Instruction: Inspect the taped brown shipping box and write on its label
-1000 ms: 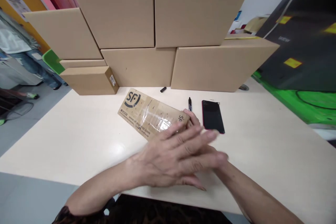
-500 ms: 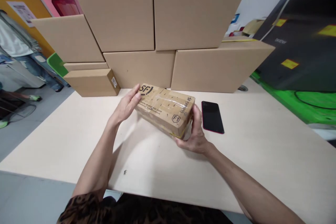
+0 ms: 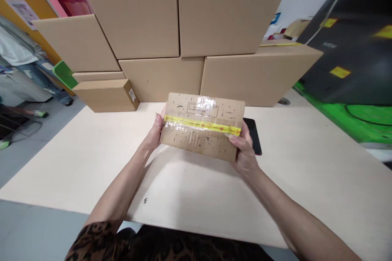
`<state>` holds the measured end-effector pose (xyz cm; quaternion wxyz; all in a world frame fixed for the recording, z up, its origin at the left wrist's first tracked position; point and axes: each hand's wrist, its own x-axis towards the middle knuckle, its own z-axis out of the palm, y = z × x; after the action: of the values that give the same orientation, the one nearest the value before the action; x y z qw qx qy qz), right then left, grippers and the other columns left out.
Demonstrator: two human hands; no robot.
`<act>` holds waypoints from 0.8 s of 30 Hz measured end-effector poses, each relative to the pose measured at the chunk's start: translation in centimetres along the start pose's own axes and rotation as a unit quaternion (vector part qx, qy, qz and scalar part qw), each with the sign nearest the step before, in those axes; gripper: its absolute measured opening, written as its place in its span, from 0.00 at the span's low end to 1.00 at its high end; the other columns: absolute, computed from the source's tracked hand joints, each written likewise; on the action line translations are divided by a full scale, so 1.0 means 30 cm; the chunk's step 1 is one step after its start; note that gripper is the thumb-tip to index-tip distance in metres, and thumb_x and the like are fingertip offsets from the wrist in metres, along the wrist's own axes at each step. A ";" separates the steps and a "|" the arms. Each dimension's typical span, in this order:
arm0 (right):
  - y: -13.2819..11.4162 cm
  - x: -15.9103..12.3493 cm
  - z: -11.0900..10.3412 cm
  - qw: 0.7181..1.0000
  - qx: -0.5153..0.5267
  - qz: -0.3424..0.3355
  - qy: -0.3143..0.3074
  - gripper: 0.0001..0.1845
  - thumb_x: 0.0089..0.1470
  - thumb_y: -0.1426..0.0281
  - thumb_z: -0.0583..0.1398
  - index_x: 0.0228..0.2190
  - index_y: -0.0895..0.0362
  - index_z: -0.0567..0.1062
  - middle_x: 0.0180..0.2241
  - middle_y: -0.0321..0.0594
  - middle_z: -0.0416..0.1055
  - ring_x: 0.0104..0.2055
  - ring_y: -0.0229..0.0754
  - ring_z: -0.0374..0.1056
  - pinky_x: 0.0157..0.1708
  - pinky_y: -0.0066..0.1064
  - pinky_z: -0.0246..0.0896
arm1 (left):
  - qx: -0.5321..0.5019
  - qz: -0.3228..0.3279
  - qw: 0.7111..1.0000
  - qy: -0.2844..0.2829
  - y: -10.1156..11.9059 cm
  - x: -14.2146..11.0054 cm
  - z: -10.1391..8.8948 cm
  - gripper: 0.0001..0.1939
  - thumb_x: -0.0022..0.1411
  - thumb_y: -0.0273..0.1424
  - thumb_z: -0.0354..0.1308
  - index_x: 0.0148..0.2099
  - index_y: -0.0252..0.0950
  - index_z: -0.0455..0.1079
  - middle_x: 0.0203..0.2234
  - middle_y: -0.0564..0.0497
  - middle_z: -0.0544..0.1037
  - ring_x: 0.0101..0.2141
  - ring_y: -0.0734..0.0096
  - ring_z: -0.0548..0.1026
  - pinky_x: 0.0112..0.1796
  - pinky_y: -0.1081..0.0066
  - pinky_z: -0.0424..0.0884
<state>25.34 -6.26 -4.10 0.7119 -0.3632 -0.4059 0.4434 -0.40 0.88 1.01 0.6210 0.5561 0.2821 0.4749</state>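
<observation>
A small brown cardboard parcel [image 3: 202, 125] with a yellow tape strip across its face and clear tape over it is held up above the table [image 3: 92, 159], tilted toward me. My left hand [image 3: 154, 134] grips its left end and my right hand [image 3: 244, 153] grips its right end, fingers wrapped round the edges. A black phone [image 3: 254, 138] lies flat on the table just behind my right hand, partly hidden by the parcel.
Large plain cardboard boxes [image 3: 190, 28] are stacked like a wall along the table's far edge, with a smaller box [image 3: 105, 94] at the left. A black machine on a green surface [image 3: 349, 49] stands at the right. A person's legs [image 3: 27, 69] show at far left.
Both hands took the parcel off the table, lifted it and turned it over, so the yellow-taped face now shows instead of the printed logo side. The marker pen is hidden behind it.
</observation>
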 end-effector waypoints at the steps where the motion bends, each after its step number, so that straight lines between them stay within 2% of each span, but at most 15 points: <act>1: -0.017 0.005 0.006 0.999 0.025 0.023 0.021 0.35 0.47 0.61 0.69 0.58 0.45 0.73 0.50 0.40 0.81 0.51 0.56 0.80 0.53 0.57 0.76 | 0.014 0.011 1.000 -0.012 -0.001 -0.004 0.000 0.50 0.60 0.72 0.50 0.73 0.46 0.64 0.69 0.45 0.72 0.73 0.46 0.61 0.70 0.50 0.62; 4: -0.061 0.030 0.015 0.991 0.077 0.082 0.072 0.21 0.46 0.60 0.66 0.44 0.49 0.79 0.40 0.37 0.83 0.50 0.58 0.80 0.55 0.59 0.75 | 0.080 0.055 0.994 -0.050 -0.002 -0.017 -0.002 0.51 0.60 0.70 0.54 0.76 0.47 0.60 0.75 0.46 0.62 0.77 0.50 0.51 0.74 0.53 0.51; 7: -0.086 0.058 0.002 0.984 0.093 0.122 0.091 0.17 0.45 0.58 0.65 0.38 0.49 0.81 0.33 0.37 0.83 0.51 0.61 0.80 0.54 0.62 0.74 | 0.166 0.095 0.978 -0.082 -0.004 -0.026 -0.001 0.54 0.59 0.66 0.62 0.78 0.46 0.55 0.77 0.45 0.56 0.78 0.49 0.44 0.75 0.53 0.42; 9: -0.092 0.071 -0.006 0.981 0.095 0.141 0.089 0.17 0.44 0.56 0.66 0.36 0.49 0.81 0.31 0.37 0.82 0.51 0.63 0.80 0.54 0.63 0.75 | 0.210 0.113 0.968 -0.072 -0.012 -0.028 0.006 0.53 0.60 0.60 0.65 0.79 0.46 0.53 0.77 0.45 0.56 0.78 0.49 0.44 0.75 0.52 0.40; 11: -0.094 0.075 -0.006 0.982 0.089 0.143 0.082 0.18 0.46 0.53 0.66 0.36 0.49 0.81 0.31 0.38 0.83 0.52 0.63 0.79 0.55 0.62 0.75 | 0.227 0.132 0.964 -0.038 -0.022 -0.028 0.019 0.50 0.63 0.57 0.65 0.79 0.46 0.53 0.77 0.45 0.57 0.78 0.49 0.47 0.75 0.52 0.43; 14: -0.086 0.071 0.007 0.989 0.067 0.108 0.077 0.22 0.54 0.47 0.64 0.42 0.48 0.81 0.38 0.38 0.84 0.56 0.60 0.78 0.57 0.60 0.74 | 0.214 0.148 0.965 0.000 -0.027 -0.027 0.048 0.48 0.66 0.56 0.62 0.78 0.43 0.53 0.75 0.42 0.60 0.75 0.49 0.57 0.74 0.53 0.52; 18: -0.055 0.061 0.013 0.997 0.017 0.061 0.037 0.37 0.61 0.37 0.52 0.57 0.47 0.76 0.52 0.43 0.82 0.62 0.59 0.75 0.59 0.61 0.72 | 0.187 0.117 0.974 0.056 -0.014 -0.034 0.091 0.48 0.64 0.58 0.62 0.77 0.41 0.55 0.71 0.39 0.68 0.70 0.48 0.66 0.70 0.54 0.60; 21: -0.038 0.045 0.000 0.998 -0.060 -0.024 0.017 0.41 0.65 0.37 0.44 0.70 0.41 0.61 0.66 0.43 0.71 0.70 0.57 0.66 0.63 0.64 0.68 | 0.158 0.092 0.978 0.104 -0.009 -0.039 0.115 0.46 0.64 0.59 0.62 0.75 0.42 0.59 0.69 0.41 0.71 0.69 0.48 0.66 0.69 0.55 0.62; 24: -0.040 0.017 -0.013 0.966 -0.208 -0.148 -0.029 0.40 0.68 0.40 0.41 0.74 0.37 0.48 0.76 0.38 0.53 0.77 0.54 0.53 0.71 0.63 0.57 | 0.125 0.063 0.981 0.134 -0.004 -0.037 0.123 0.40 0.66 0.58 0.61 0.71 0.42 0.64 0.66 0.42 0.73 0.67 0.50 0.69 0.67 0.54 0.66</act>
<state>26.24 -6.26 -3.07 0.6657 -0.4263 -0.5593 0.2495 2.46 -1.69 1.52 0.4718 0.5772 0.3843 0.5446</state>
